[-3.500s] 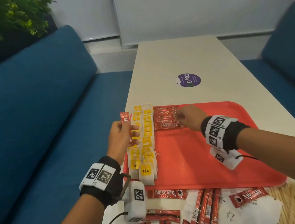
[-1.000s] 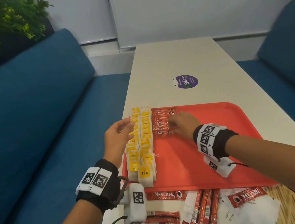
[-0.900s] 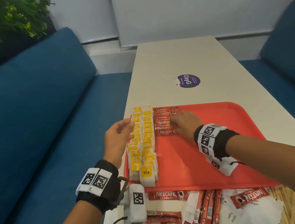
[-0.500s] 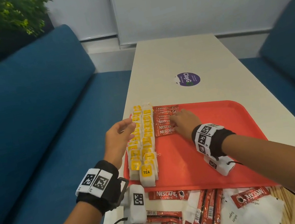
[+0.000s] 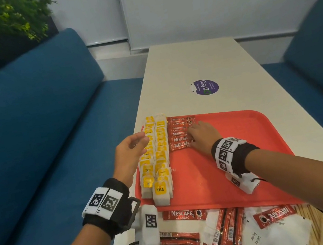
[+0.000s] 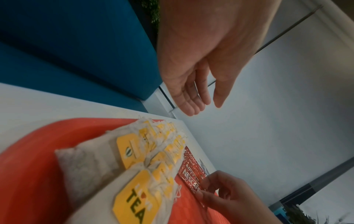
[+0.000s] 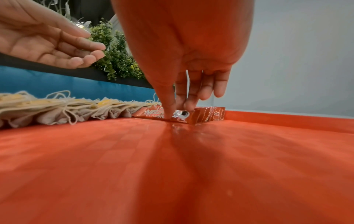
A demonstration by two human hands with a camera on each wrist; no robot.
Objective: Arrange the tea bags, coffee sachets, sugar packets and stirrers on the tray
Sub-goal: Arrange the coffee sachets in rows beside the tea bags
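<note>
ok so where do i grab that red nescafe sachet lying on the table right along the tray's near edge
Probably its left short end, pinched from above. The red foil Nescafe coffee sachet lies flat on the white table, lengthwise beside the red plastic tray, with white paper sugar packets close to its right end, leaving the left end freest.

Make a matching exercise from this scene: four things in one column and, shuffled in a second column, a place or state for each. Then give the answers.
Column 1
1. tea bags
2. left hand
3. right hand
4. sugar packets

Column 2
A. on the table, off the tray
B. pinches a coffee sachet on the tray
C. in two rows along the tray's left side
D. open, holding nothing

Pairs: 1-C, 2-D, 3-B, 4-A
</note>
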